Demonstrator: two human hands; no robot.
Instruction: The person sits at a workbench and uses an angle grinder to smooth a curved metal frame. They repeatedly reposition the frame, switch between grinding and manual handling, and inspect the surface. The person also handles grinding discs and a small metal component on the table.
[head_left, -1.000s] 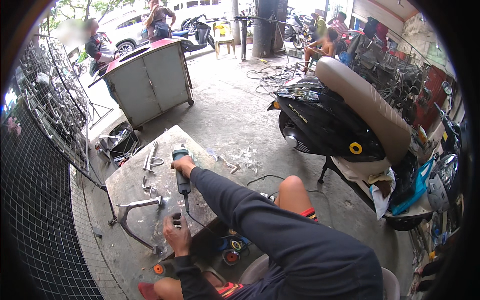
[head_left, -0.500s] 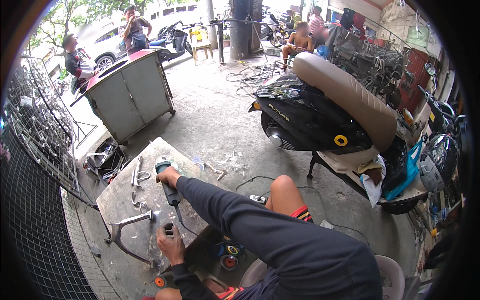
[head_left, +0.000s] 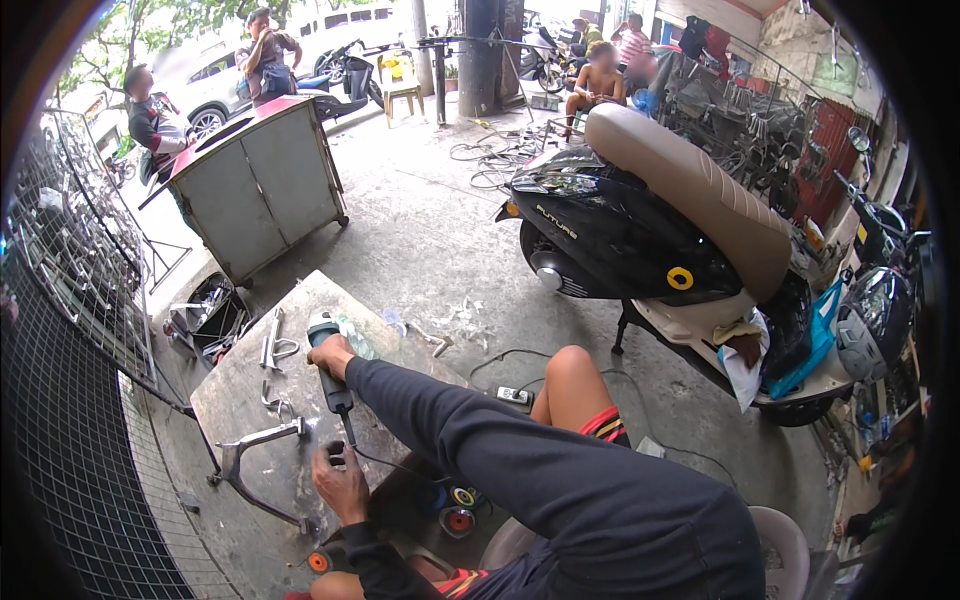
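My right hand (head_left: pixel 331 353) is wrapped round the body of a teal and dark angle grinder (head_left: pixel 336 391), which lies on the worn, pale worktable (head_left: pixel 234 378). Its cord runs from the rear end toward me and off the table edge. My left hand (head_left: pixel 342 487) is just nearer me than the grinder, beside the cord, its fingers loosely curled and apart with nothing visible in them. Left of it lies a forked metal swingarm (head_left: pixel 236 470). Beyond that are a bent metal bracket (head_left: pixel 277 400) and another metal bracket (head_left: pixel 275 342).
Grinding discs (head_left: pixel 458 521) lie below the table's right edge, and an orange-centred disc (head_left: pixel 319 562) is near my leg. A power strip (head_left: pixel 515 396) sits on the floor. A black scooter (head_left: pixel 620 230) stands at right, a metal cabinet (head_left: pixel 255 195) at back left. Several people are farther off.
My left hand has risen slightly toward the grinder's cord, its fingers a little more extended. My right hand keeps its grip on the grinder. The whole view has shifted a little.
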